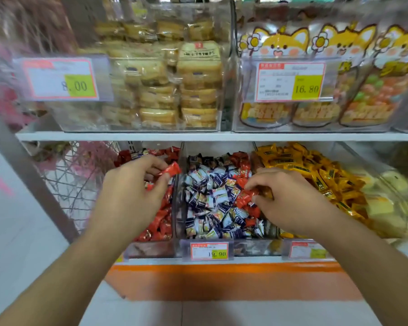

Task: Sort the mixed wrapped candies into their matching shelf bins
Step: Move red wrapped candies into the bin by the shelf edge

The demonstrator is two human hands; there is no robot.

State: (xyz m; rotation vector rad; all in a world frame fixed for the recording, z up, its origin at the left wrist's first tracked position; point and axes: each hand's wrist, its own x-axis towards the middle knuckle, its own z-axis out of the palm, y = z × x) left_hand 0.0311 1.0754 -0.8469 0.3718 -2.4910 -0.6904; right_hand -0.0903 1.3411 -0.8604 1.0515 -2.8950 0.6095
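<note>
— Two hands are showing in my feed. What is each one doing?

— I'm watching the left hand (137, 184) pinching a red candy (171, 170) between thumb and fingertips, hovering over the red-candy bin (151, 249). The right hand (285, 196) is reaching into the middle bin (254, 247), fingers curling around another red-wrapped piece (246, 198).

— Where is that piece lying?

— I'm seeing it sitting among the blue-and-white candies (212, 203), toward the bin's right side. The yellow candies (315, 175) are filling the neighbouring bin.
</note>
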